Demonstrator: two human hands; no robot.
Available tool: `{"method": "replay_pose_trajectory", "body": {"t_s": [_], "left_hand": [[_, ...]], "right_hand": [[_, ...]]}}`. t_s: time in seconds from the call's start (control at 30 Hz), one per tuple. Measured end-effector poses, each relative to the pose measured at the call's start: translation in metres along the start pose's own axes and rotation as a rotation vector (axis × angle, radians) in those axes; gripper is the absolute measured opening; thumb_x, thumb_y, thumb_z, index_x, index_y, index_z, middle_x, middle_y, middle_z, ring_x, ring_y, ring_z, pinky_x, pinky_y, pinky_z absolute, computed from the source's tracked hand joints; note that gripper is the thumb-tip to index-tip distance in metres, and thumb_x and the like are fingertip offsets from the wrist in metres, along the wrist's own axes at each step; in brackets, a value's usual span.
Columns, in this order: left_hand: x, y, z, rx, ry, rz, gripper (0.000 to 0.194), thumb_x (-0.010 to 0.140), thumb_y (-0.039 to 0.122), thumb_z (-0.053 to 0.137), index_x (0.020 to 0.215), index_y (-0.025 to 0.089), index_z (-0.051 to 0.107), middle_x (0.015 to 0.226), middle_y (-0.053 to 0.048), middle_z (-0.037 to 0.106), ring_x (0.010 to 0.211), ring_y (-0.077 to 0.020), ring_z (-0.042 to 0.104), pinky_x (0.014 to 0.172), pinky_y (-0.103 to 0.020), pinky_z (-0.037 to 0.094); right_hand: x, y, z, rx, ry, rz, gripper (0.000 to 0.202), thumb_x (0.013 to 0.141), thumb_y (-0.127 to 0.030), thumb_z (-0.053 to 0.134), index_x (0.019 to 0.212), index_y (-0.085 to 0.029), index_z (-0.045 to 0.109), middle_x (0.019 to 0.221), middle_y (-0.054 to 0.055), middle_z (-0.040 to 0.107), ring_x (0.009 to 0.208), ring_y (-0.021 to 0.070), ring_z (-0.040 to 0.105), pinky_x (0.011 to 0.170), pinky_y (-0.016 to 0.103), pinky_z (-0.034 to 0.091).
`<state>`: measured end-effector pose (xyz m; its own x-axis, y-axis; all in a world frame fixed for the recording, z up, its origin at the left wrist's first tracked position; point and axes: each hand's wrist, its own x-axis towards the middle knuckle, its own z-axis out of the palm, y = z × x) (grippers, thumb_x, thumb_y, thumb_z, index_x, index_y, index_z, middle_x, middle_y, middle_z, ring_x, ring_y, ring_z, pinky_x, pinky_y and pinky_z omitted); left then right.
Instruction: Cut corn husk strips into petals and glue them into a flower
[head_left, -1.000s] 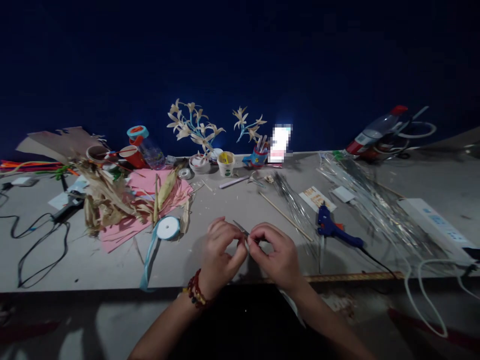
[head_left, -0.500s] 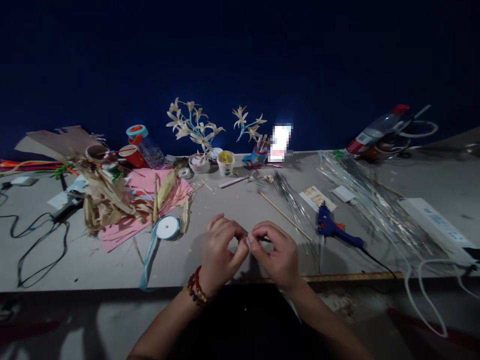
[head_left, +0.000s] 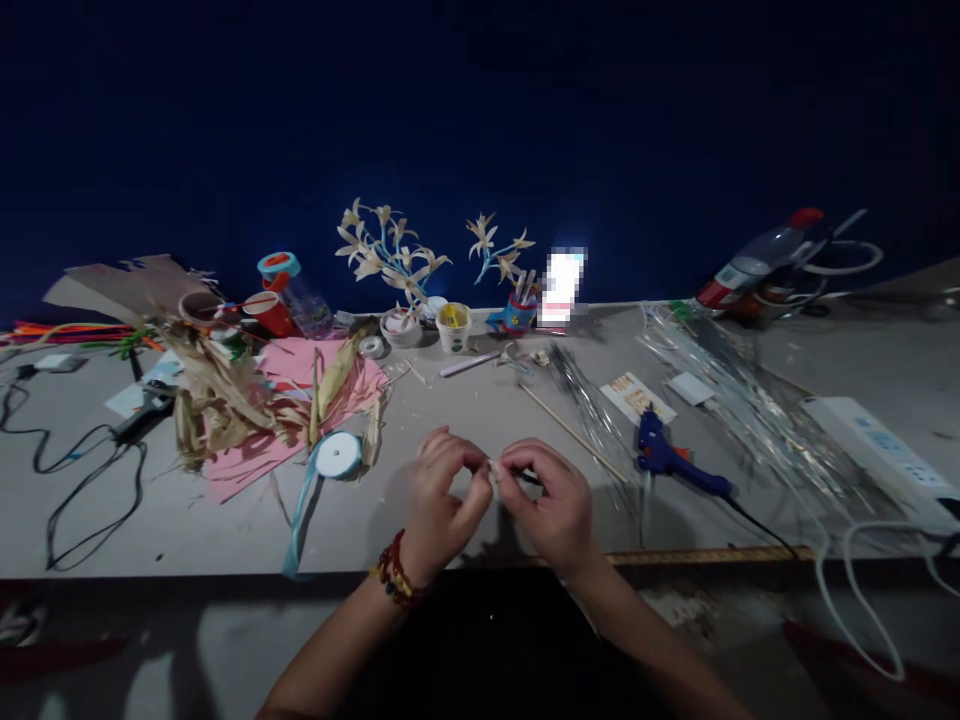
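My left hand [head_left: 448, 500], with beaded bracelets at the wrist, pinches thumb and forefinger together over the table's front part. Close beside it, my right hand [head_left: 551, 505] is pinched too, its fingertips almost meeting the left ones. Something small and pale shows between the fingertips, too small to make out, and a thin dark piece lies under the right fingers. A roll of light blue ribbon [head_left: 338, 455] lies left of my hands. To the right are a thin wooden stick [head_left: 574, 432] and a blue glue gun [head_left: 679, 458].
Dried husks [head_left: 225, 400] lie on pink paper [head_left: 247, 470] at the left. Pale flower stems [head_left: 390, 250] stand at the back near a white cup [head_left: 453, 330]. Wires [head_left: 589, 400], clear strips [head_left: 750, 420], a power strip [head_left: 877, 450] and a leaning bottle [head_left: 757, 262] occupy the right.
The view has shifted slightly, so the table items appear a little further right. My fingertips have moved slightly, and both hands remain pinched close together.
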<state>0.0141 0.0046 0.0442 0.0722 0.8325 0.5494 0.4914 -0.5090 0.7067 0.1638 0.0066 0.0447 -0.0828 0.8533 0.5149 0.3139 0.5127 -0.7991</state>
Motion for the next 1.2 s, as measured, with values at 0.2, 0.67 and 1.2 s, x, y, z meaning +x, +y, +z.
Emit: {"method": "replay_pose_trajectory", "body": {"t_s": [0.2, 0.67, 1.2], "left_hand": [[0.001, -0.002, -0.009, 0.113, 0.077, 0.024, 0.012, 0.086, 0.012, 0.051, 0.086, 0.021, 0.059, 0.080, -0.002, 0.065, 0.081, -0.0194, 0.061, 0.104, -0.048, 0.042], [0.005, 0.001, -0.008, 0.250, -0.052, 0.097, 0.010, 0.087, 0.013, 0.056, 0.082, 0.022, 0.059, 0.076, 0.000, 0.066, 0.080, -0.0190, 0.062, 0.109, -0.050, 0.037], [0.010, -0.023, -0.008, 0.233, -0.067, 0.001, 0.011, 0.090, 0.017, 0.055, 0.082, 0.023, 0.059, 0.077, 0.001, 0.066, 0.079, -0.0178, 0.063, 0.106, -0.045, 0.040]], "right_hand": [[-0.001, 0.002, -0.002, -0.017, 0.077, 0.019, 0.013, 0.086, -0.011, 0.061, 0.079, -0.022, 0.061, 0.078, 0.001, 0.064, 0.075, 0.0157, 0.062, 0.070, 0.028, 0.050], [0.013, 0.007, 0.000, -0.071, -0.120, -0.021, 0.011, 0.087, -0.013, 0.058, 0.081, -0.022, 0.061, 0.076, 0.001, 0.064, 0.069, 0.0151, 0.061, 0.066, 0.026, 0.048], [0.032, 0.026, 0.010, -0.111, -0.237, 0.011, 0.006, 0.087, -0.019, 0.060, 0.082, -0.021, 0.062, 0.077, 0.001, 0.066, 0.074, 0.0176, 0.063, 0.071, 0.028, 0.048]]}}
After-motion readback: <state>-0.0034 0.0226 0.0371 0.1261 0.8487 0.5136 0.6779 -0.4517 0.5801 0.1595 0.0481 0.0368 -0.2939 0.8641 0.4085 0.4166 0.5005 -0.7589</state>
